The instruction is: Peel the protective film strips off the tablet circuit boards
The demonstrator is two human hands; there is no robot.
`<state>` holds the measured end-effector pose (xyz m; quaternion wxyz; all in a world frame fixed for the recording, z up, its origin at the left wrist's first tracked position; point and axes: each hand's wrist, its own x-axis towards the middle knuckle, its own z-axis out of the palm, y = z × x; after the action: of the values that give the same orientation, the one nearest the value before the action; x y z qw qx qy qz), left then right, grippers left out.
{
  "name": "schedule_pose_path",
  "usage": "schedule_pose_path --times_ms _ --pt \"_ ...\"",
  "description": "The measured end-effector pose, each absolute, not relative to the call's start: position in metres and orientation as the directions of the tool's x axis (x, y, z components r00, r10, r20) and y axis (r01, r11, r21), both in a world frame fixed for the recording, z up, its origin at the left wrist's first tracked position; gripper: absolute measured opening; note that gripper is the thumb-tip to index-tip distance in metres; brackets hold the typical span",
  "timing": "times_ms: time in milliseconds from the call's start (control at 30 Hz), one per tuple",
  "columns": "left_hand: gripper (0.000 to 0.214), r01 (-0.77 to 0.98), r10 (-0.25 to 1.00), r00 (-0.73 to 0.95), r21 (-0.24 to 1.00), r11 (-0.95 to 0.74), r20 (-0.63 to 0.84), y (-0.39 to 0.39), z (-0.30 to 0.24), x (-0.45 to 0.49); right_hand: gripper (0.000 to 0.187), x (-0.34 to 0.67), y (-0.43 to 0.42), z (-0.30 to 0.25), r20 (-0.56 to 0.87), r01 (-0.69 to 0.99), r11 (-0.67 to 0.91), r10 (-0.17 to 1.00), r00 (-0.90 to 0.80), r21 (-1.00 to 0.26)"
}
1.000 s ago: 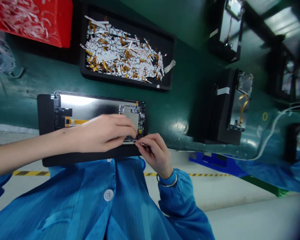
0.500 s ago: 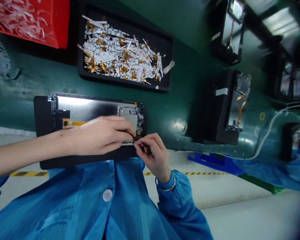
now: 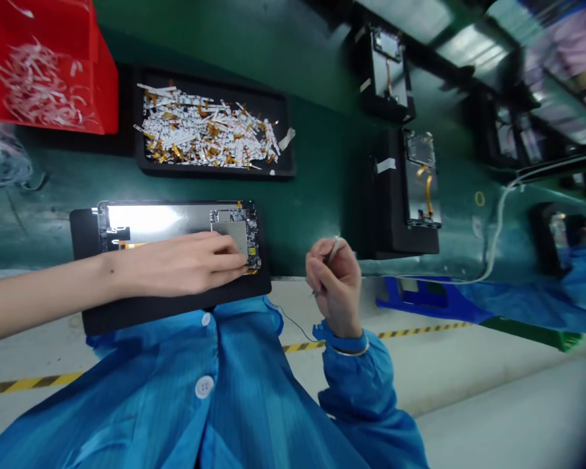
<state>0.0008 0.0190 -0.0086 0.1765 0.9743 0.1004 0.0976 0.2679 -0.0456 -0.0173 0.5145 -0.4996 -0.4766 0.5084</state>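
An opened tablet (image 3: 176,216) lies on a black holder (image 3: 122,317) at the table's near edge, its metal back plate and circuit board (image 3: 252,236) exposed. Across it rests my left hand (image 3: 190,264), palm down with fingers stretched out, fingertips touching the board's lower corner; the thumb is hidden. My right hand (image 3: 336,283) is raised to the right of the tablet, apart from it. Its fingers are closed around a slim tool that looks like tweezers (image 3: 328,259), mostly covered by the fingers. A pale curved piece shows above the index finger.
Beyond the tablet, a black tray (image 3: 215,172) holds many white strips with orange ends. A red bin (image 3: 105,98) of white scraps stands far left, beside clear plastic (image 3: 0,156). To the right, another opened tablet (image 3: 422,189) sits on a black block; a white cable (image 3: 498,228) runs past it.
My right hand has moved away from the board to the right, still closed on the tool. The left hand stays on the tablet, fingers flatter. The view has shifted rightward.
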Motion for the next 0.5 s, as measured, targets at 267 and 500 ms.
schedule_pose_path --times_ms 267,500 --pt "0.047 0.036 0.049 0.999 0.511 -0.859 0.012 0.05 0.01 0.005 0.021 0.295 -0.059 -0.008 -0.073 -0.083 -0.059 0.981 0.179 -0.995" --pt "0.049 -0.016 -0.072 0.994 0.533 -0.846 -0.083 0.068 0.033 0.018 0.017 0.311 -0.062 0.006 -0.072 -0.081 -0.057 0.978 0.198 -0.995"
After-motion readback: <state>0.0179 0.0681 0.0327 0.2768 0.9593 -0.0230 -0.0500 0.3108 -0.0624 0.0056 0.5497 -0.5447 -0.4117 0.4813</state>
